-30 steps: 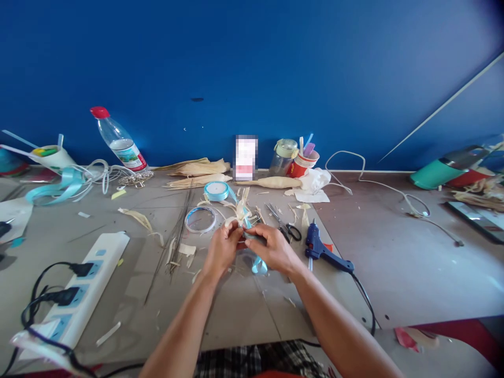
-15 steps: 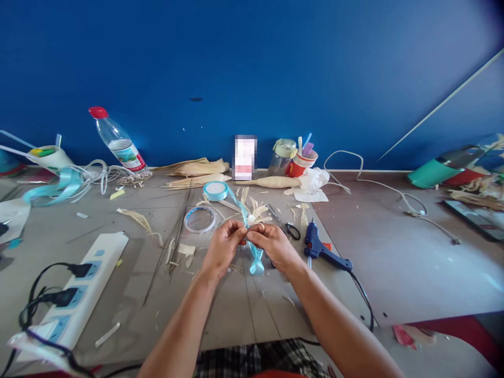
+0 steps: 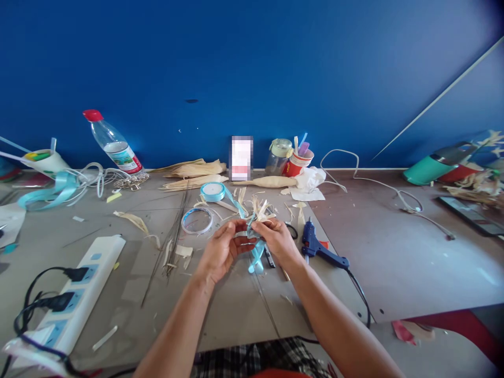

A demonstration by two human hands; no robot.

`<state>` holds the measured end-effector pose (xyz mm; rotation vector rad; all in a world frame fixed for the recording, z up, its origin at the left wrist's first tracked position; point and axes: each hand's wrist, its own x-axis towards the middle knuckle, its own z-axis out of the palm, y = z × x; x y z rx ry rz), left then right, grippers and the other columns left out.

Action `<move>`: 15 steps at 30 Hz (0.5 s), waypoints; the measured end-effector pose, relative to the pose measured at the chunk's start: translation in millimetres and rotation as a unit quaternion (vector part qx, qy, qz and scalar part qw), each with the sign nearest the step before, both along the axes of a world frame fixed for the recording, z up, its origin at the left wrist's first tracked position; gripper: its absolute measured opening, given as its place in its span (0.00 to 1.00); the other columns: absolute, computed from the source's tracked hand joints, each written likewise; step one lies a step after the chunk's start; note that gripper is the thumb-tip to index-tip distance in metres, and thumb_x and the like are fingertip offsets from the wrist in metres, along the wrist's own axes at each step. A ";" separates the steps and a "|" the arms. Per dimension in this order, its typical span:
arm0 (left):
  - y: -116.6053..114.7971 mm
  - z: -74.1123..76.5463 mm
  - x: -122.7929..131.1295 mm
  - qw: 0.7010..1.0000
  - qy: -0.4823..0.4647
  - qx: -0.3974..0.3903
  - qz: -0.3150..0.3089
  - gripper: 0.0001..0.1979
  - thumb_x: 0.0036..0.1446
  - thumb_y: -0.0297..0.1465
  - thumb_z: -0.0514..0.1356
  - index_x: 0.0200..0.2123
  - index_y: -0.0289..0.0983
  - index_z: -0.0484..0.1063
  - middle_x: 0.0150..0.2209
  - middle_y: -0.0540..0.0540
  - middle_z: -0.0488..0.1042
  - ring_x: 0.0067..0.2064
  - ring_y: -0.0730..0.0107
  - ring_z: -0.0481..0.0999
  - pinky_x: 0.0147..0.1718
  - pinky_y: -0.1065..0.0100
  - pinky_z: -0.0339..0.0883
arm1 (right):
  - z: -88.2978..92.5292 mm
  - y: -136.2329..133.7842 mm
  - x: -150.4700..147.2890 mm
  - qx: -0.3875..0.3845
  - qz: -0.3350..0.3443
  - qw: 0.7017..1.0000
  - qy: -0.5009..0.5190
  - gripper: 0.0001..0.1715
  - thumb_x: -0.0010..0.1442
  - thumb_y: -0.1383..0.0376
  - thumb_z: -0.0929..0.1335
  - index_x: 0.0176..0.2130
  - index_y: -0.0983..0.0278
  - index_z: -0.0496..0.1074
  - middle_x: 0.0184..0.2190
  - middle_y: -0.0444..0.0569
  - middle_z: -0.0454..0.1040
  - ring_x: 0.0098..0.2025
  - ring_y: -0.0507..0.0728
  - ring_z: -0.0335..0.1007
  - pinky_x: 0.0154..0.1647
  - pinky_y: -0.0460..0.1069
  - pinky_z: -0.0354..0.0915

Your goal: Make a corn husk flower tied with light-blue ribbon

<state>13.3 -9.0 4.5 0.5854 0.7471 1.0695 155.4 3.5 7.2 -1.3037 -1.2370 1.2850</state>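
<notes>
A light-blue ribbon [image 3: 256, 258] hangs in a loop below my fingers, and a strip of it runs back to the ribbon spool [image 3: 213, 191]. My right hand [image 3: 279, 240] pinches the ribbon where it meets a fringed bunch of pale corn husk [image 3: 261, 211], which sticks up past the fingertips. Facing it, my left hand [image 3: 225, 249] has its fingers curled with the tips at the ribbon; a bit of ribbon shows between the two hands. The exact grip of the left fingertips is partly hidden. Behind the right hand, scissors [image 3: 292, 231] are mostly covered.
A blue glue gun [image 3: 321, 248] lies right of my hands. To the left are a tape roll [image 3: 197, 221], thin wires [image 3: 173, 236] and a power strip [image 3: 88, 278]. Along the blue wall stand a tilted bottle [image 3: 121, 152], a phone-like screen [image 3: 241, 157], a jar [image 3: 279, 156] and a red cup [image 3: 298, 163].
My left fingers have loosened from a tight pinch and spread apart beneath the ribbon. The right hand has turned slightly, and the husk bunch shows more upright. The view has shifted slightly.
</notes>
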 end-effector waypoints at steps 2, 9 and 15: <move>-0.9 -0.9 -0.5 1.000 0.019 -0.011 -0.012 0.16 0.49 0.41 0.62 0.35 0.34 0.71 0.33 0.45 0.74 0.31 0.67 0.76 0.33 0.63 0.70 | 2.5 -0.2 0.4 0.012 0.003 1.000 -0.010 0.20 0.49 0.53 0.67 0.18 0.65 0.63 0.15 0.40 0.54 0.20 0.47 0.47 0.21 0.45 0.48; -1.1 -6.7 -0.4 0.995 0.076 -0.017 -0.068 0.14 0.43 0.36 0.67 0.30 0.32 0.72 0.26 0.46 0.74 0.28 0.72 0.74 0.34 0.67 0.69 | -0.7 1.8 0.5 0.047 0.002 0.998 -0.033 0.21 0.49 0.55 0.68 0.18 0.64 0.57 0.17 0.39 0.50 0.21 0.47 0.45 0.21 0.45 0.46; 0.8 -6.6 8.1 0.989 0.137 0.005 0.053 0.14 0.41 0.37 0.67 0.26 0.33 0.71 0.23 0.51 0.70 0.24 0.76 0.70 0.30 0.69 0.68 | 5.0 -3.4 -2.3 0.054 0.049 0.996 -0.049 0.15 0.51 0.56 0.66 0.24 0.65 0.67 0.20 0.41 0.62 0.24 0.48 0.54 0.25 0.45 0.53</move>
